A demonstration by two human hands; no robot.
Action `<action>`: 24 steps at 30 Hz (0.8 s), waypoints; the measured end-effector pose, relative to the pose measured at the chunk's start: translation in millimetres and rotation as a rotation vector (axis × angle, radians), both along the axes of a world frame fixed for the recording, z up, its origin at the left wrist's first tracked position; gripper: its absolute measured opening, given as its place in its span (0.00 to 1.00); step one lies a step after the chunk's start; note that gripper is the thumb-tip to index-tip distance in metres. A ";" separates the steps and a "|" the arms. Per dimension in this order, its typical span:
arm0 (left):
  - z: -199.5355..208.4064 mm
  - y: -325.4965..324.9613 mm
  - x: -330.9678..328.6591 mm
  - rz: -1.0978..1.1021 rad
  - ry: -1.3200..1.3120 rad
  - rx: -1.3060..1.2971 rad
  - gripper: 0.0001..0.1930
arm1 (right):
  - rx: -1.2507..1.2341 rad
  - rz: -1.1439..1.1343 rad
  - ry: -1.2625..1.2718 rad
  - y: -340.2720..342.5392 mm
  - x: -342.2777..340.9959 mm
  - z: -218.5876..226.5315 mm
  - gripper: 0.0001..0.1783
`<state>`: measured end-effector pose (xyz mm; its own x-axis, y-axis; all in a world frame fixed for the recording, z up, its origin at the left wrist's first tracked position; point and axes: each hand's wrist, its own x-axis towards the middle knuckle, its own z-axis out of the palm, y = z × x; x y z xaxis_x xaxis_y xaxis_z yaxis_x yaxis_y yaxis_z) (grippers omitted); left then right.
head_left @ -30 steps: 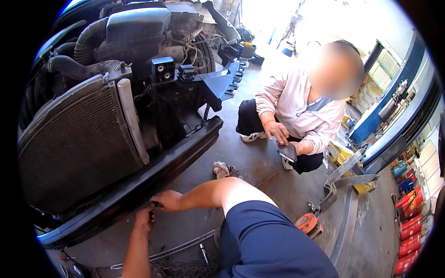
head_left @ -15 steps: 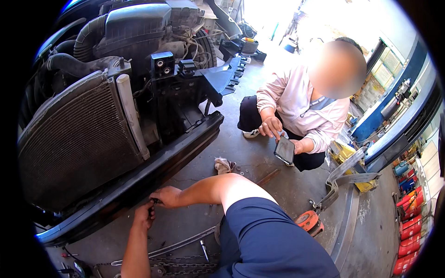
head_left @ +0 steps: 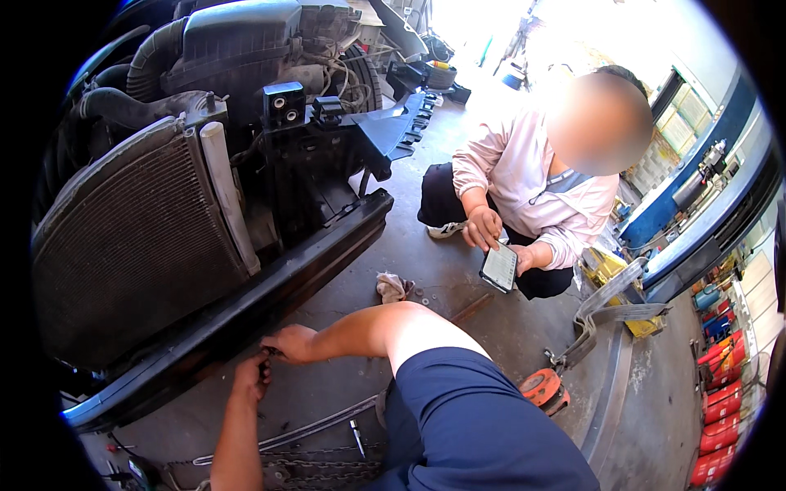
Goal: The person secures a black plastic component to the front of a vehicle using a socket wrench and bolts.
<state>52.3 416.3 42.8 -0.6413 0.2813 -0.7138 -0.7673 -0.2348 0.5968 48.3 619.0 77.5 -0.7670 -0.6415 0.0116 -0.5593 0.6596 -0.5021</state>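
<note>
In front of the car's black bumper beam (head_left: 319,250), my two hands meet low down. My left hand (head_left: 251,375) is closed, its fingers curled in. My right hand (head_left: 291,343) pinches beside it, the fingertips almost touching the left ones. A small dark thing shows between them, too small and shaded to name. Above the beam stands the finned radiator (head_left: 147,254), its white side tank (head_left: 223,192) toward me.
Across from me a crouching person (head_left: 532,180) holds a phone (head_left: 499,266). On the floor lie a crumpled rag (head_left: 395,288), chains (head_left: 327,465), a slim silver tool (head_left: 358,439) and an orange round device (head_left: 542,387). Red boxes (head_left: 722,425) line the right side.
My hands stay together, with only a slight shift. The other person's phone screen has turned from dark to bright, with a finger at it. The view has moved slightly.
</note>
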 end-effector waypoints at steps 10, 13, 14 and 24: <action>2.0 0.3 2.5 0.011 -0.007 -0.025 0.04 | -0.007 -0.004 0.006 1.3 -0.1 -3.6 0.21; 4.4 2.3 3.1 0.005 -0.008 -0.007 0.03 | -0.011 -0.005 0.006 3.3 0.4 -1.9 0.21; 4.9 2.3 3.4 0.005 -0.006 -0.009 0.03 | -0.014 -0.003 0.007 3.7 0.8 -0.7 0.21; 2.9 1.3 3.2 0.002 -0.013 -0.031 0.03 | 0.015 -0.002 0.003 3.0 1.6 0.8 0.20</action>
<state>55.5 417.6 45.7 -0.6323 0.2579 -0.7305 -0.7747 -0.2181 0.5936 49.9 622.0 78.4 -0.7680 -0.6404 0.0044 -0.5598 0.6679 -0.4904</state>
